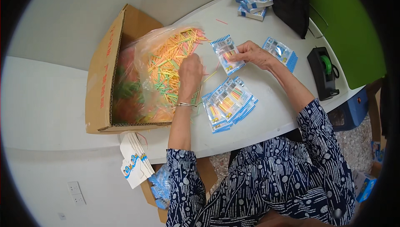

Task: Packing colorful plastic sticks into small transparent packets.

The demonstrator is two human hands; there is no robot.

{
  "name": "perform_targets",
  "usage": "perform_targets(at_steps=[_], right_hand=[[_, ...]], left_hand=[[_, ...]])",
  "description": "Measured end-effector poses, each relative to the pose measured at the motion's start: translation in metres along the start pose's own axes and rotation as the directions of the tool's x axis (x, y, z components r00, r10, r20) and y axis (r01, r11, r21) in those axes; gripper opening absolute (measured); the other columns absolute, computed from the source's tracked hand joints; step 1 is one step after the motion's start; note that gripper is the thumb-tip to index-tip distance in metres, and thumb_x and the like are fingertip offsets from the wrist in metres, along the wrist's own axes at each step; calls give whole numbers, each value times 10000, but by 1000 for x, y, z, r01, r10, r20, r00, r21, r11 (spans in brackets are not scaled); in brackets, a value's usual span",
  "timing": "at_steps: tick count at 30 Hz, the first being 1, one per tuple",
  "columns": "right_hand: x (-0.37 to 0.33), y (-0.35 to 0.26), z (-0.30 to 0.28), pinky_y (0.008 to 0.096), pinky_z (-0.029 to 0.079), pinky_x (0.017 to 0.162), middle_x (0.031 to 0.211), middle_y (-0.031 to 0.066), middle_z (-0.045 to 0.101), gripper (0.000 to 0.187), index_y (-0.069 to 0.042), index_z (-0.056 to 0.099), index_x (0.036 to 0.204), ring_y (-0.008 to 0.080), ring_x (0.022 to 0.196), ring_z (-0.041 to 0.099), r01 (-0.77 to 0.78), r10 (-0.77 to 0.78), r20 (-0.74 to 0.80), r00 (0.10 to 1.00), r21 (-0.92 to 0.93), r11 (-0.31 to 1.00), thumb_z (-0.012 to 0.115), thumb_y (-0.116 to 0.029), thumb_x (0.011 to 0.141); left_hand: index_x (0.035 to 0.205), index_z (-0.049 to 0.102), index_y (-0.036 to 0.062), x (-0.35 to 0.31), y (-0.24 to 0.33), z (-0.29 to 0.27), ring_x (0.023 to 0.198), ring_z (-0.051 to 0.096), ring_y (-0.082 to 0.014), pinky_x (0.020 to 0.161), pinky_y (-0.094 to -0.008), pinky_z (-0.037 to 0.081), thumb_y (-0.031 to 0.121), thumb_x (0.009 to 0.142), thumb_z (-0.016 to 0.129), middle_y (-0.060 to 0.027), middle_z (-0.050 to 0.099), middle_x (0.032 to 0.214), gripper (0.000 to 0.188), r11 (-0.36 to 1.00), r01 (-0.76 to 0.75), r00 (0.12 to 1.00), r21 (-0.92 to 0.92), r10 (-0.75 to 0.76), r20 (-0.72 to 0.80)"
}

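Note:
My left hand [191,75] rests over the right edge of a heap of short thin coloured sticks [166,66], pink, yellow, orange and green. Its fingers are curled in, and what they hold, if anything, is hidden. The heap spills out of a clear plastic bag [143,77] lying in a tipped cardboard box [100,81]. Between thumb and fingers, my right hand [255,55] grips a small blue-and-white clear packet [227,55] with several sticks showing inside. Nearer to me, several similar filled packets [229,103] lie overlapped in a fan on the white table [266,106].
More packets [280,52] lie right of my right hand. A black tape dispenser [323,73] with green tape stands near the right edge. Small boxes [252,2] and a black bag [290,4] sit at the back. Folded cartons [135,160] overhang the front left edge.

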State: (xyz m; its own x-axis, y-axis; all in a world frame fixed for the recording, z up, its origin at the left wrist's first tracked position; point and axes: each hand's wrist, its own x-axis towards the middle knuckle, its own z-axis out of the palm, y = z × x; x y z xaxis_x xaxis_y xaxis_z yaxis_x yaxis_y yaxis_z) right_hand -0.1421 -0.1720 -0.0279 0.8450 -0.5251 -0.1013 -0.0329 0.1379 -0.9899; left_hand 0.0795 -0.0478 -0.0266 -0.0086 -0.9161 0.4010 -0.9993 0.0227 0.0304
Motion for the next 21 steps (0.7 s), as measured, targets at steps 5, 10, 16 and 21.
perform_targets(at_steps=[5, 10, 16, 21], right_hand=[[-1, -1, 2, 207, 366, 588, 694, -4, 647, 257, -26, 722, 817, 41, 633, 526, -5, 5, 82, 997, -4, 1000, 746, -277, 766], [-2, 0, 4, 201, 385, 622, 731, 4, 670, 264, -11, 725, 868, 40, 657, 540, -11, 12, 170, 985, -11, 1000, 751, -247, 752], [-3, -3, 11, 200, 409, 630, 770, 16, 684, 214, -17, 720, 872, 36, 686, 561, 16, -1, 205, 979, -72, 997, 769, -157, 717], [-4, -4, 12, 201, 413, 635, 781, 28, 691, 224, -18, 720, 882, 42, 687, 570, 12, -6, 220, 975, -25, 1000, 770, -153, 710]], left_hand=[[1013, 514, 9, 27, 9, -41, 673, 544, -85, 612, -230, 458, 31, 846, 599, -48, 578, 744, 189, 578, 237, 900, -781, -433, -48], [1134, 445, -2, 45, 42, -64, 714, 564, -80, 649, -210, 473, -4, 859, 588, -45, 620, 818, 310, 268, 65, 889, -961, -454, -66], [1104, 442, 24, 39, 50, -63, 746, 576, -86, 676, -229, 494, 8, 862, 604, -60, 623, 850, 291, 220, 3, 875, -975, -473, -105], [1108, 432, 27, 36, 56, -63, 757, 585, -95, 692, -227, 498, 3, 862, 605, -72, 632, 856, 301, 211, 24, 873, -977, -481, -82]])
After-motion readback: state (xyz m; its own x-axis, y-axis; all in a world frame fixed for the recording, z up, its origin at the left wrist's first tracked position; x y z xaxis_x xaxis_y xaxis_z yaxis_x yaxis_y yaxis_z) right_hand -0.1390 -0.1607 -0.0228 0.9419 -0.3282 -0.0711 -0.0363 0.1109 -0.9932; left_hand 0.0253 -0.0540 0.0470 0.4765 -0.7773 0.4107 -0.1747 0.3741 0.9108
